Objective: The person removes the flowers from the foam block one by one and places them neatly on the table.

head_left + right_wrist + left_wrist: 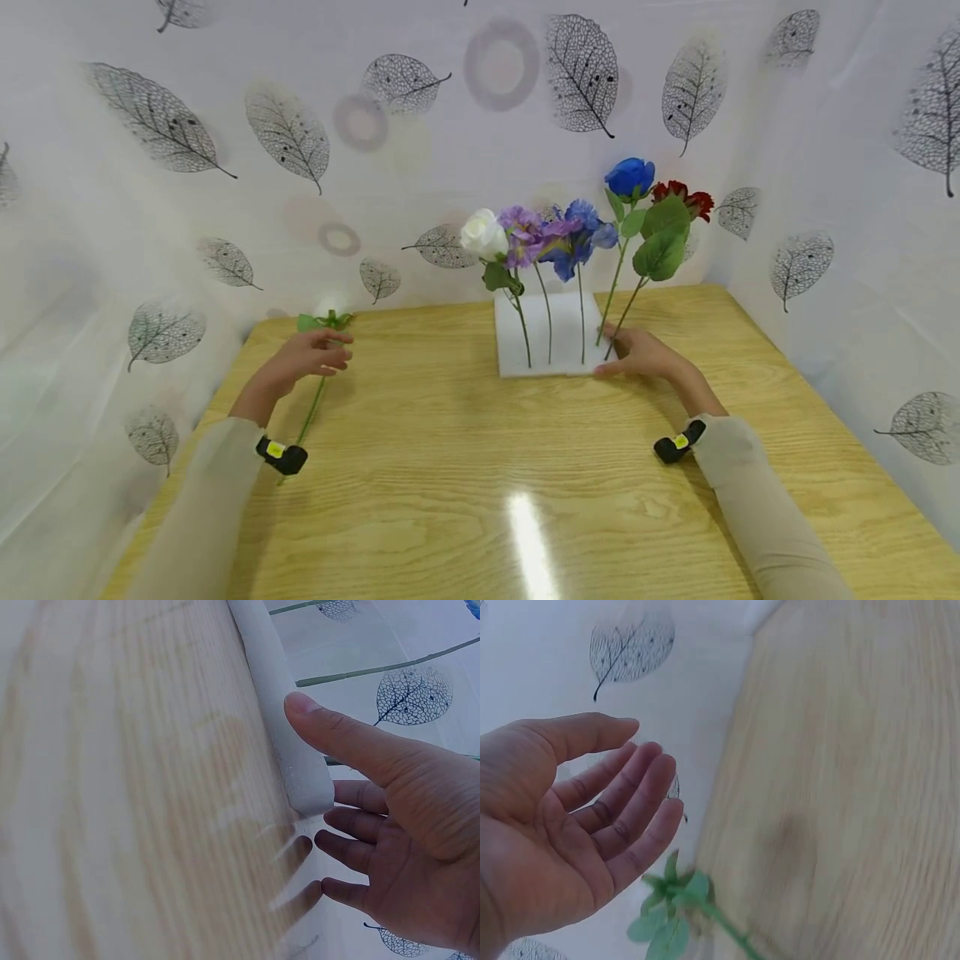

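My left hand (307,358) hovers, fingers spread and loosely bent, over a flower stem (313,406) lying on the table; nothing is in its palm. Green leaves (667,937) of that stem show below the hand in the left wrist view, and its bloom blends into the pale backdrop. On the right, my right hand (643,354) holds the near right corner of a white foam block (512,356), thumb along its near edge and fingers at its side. Upright in the block stand a white rose (483,235), purple and blue flowers (573,237), a blue rose (630,177) and red blooms (701,205).
A wooden table (420,467) lies under everything, with a light reflection near its front. White cloth (420,175) printed with dark leaves rises along the back and both sides. Each wrist wears a small black camera (678,443).
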{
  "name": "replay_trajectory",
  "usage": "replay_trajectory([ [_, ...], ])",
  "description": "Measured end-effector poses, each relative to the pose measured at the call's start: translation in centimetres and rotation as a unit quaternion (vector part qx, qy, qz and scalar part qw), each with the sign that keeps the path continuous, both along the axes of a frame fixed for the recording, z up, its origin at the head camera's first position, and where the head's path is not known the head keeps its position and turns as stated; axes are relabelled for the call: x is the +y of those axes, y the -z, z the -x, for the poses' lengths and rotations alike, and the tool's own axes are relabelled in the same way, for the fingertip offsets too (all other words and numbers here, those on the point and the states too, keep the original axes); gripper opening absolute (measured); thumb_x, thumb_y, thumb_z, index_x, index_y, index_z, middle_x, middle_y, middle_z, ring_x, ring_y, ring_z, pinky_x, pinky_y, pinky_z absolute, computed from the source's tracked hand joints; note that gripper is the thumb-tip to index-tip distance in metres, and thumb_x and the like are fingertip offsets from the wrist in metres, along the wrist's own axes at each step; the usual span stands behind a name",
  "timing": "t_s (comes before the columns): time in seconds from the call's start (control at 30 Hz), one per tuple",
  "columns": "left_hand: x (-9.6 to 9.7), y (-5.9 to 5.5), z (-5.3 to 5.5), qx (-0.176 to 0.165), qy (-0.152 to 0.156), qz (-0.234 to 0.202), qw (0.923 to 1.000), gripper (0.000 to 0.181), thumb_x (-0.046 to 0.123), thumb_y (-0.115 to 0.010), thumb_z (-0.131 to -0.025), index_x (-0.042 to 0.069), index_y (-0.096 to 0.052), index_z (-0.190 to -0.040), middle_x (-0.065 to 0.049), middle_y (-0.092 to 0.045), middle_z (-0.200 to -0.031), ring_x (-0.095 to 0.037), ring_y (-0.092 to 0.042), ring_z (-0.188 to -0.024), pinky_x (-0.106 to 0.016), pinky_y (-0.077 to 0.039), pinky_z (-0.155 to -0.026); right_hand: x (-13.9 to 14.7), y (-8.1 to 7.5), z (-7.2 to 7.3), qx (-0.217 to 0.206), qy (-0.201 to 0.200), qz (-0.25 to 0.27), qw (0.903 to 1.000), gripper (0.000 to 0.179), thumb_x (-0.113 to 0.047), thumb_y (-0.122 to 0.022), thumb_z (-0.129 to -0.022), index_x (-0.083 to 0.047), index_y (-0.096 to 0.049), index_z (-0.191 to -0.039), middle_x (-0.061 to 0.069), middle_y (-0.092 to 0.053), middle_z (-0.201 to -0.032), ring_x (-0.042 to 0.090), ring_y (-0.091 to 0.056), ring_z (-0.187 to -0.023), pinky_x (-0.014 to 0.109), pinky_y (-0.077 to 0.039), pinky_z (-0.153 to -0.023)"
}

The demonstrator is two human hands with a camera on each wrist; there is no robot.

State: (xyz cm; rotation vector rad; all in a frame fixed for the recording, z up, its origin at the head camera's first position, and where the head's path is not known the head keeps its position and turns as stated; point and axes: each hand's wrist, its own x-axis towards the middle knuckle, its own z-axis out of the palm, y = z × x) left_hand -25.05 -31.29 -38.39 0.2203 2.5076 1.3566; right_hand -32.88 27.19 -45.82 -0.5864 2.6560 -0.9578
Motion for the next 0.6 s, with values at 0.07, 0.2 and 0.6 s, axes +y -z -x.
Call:
replay_trajectory([
  [0.07,1.4,0.0,0.6,0.011,-0.002,-0.019,0.9998,0.053,0.021,-0.058,-0.105,-0.006,-0.044,-0.148,-0.033,-0.053,-0.14,-0.037,-0.064,-0.118,-0.053,-0.053,-0.105,0.1,0.1,0.1,0.002,0.002,-0.004,1.0,0.102,-0.041,-0.084,-0.085,0.009,-0.028,-0.155,0.026,-0.03,-0.161,0.048,-0.024,-0.151,0.062,-0.023,-0.123],
  [0.2,4.2,0.5,2.0,0.025,-0.012,-0.058,0.9979,0.048,0.023,-0.059,-0.105,-0.002,-0.049,-0.145,-0.03,-0.056,-0.138,-0.031,-0.066,-0.116,-0.054,-0.051,-0.107,0.1,0.1,0.2,0.004,0.004,-0.007,1.0,0.103,-0.041,-0.084,-0.084,0.009,-0.029,-0.155,0.026,-0.03,-0.161,0.048,-0.025,-0.151,0.063,-0.022,-0.123],
  [0.6,16.2,2.7,4.6,0.052,0.018,-0.169,0.9842,0.035,0.02,-0.065,-0.102,-0.002,-0.064,-0.129,-0.029,-0.065,-0.124,-0.037,-0.068,-0.108,-0.06,-0.052,-0.102,0.1,0.1,0.2,0.004,0.008,-0.012,0.9999,0.103,-0.043,-0.084,-0.084,0.008,-0.03,-0.155,0.026,-0.032,-0.161,0.048,-0.026,-0.15,0.062,-0.023,-0.123],
])
